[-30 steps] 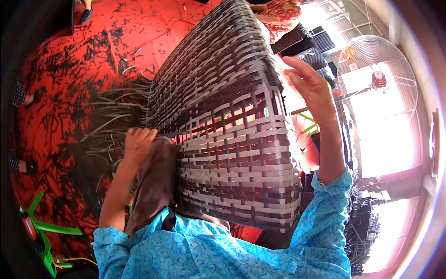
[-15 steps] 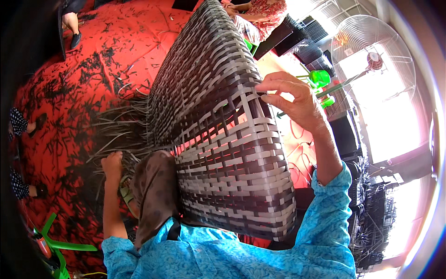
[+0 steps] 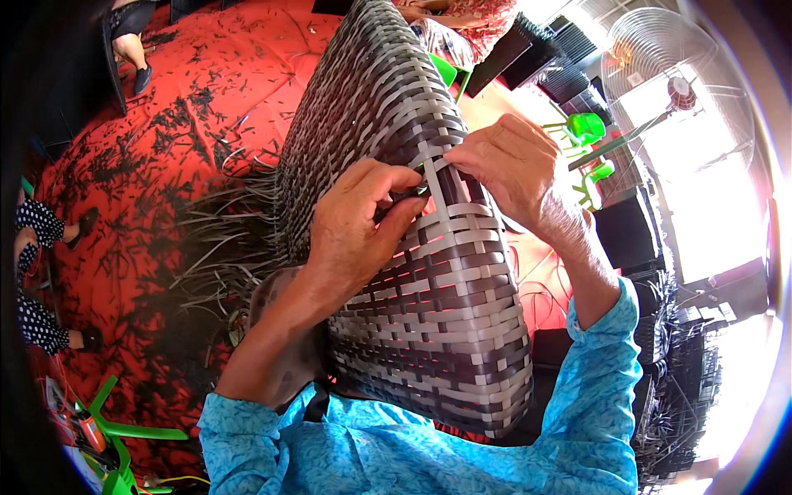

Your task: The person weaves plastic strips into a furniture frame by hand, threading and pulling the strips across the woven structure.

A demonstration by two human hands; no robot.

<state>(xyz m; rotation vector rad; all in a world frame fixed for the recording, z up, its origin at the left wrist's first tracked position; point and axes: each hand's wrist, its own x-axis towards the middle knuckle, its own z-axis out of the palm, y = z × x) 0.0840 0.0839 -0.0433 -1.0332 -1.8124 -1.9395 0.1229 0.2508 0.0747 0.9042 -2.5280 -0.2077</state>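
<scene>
A large wicker piece [image 3: 470, 330], woven from flat grey and dark brown strips, stands tilted in front of me, a rounded corner edge facing up. Loose strip ends [image 3: 235, 231] fan out from its left side. My left hand [image 3: 355, 223] is bent at the gap in the weave, thumb and fingers closing together; what lies between them is hidden. Across the edge, my right hand [image 3: 520, 169] pinches a flat weaving strip [image 3: 440, 177] near the top of the same gap. Both hands touch the weave close to each other.
Dark strip scraps litter the red floor covering [image 3: 272, 82]. Green stools [image 3: 587, 128] and a large caged fan [image 3: 681, 95] stand at the right, beside stacks of black woven items [image 3: 635, 239]. Other people sit at the far side and left. A green stool [image 3: 124, 433] is at lower left.
My left hand has come up from beside the loose strip ends at the left to the gap in the weave. My right hand stays at the edge, now turned more palm-down.
</scene>
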